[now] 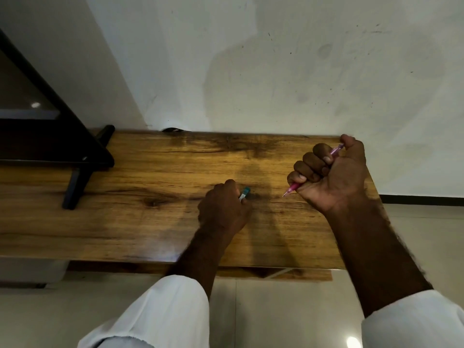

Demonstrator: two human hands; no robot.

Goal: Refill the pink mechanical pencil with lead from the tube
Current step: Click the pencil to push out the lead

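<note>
A wooden worktop (150, 222) is being leaned over, against a white wall (276, 59). The pencil (291, 190) is being gripped in the right hand (331, 177), fist closed, tip pointing left above the wood. The tube (244, 192) is being pinched by the left hand (223, 207), fingers (232, 187) curled around it, at mid-worktop.

I see the desk (150, 222) bare across its whole middle, so there is open wood to pass over on every side of my left hand (222, 209). Left of that hand, the black stand (75, 182) plants its legs on the desk's far left part and blocks that corner. Beyond the hand, the wall (276, 71) rises straight from the desk's far edge and closes that way. My right hand (331, 177) sits raised near the desk's right end, with a clear gap between the two hands.
</note>
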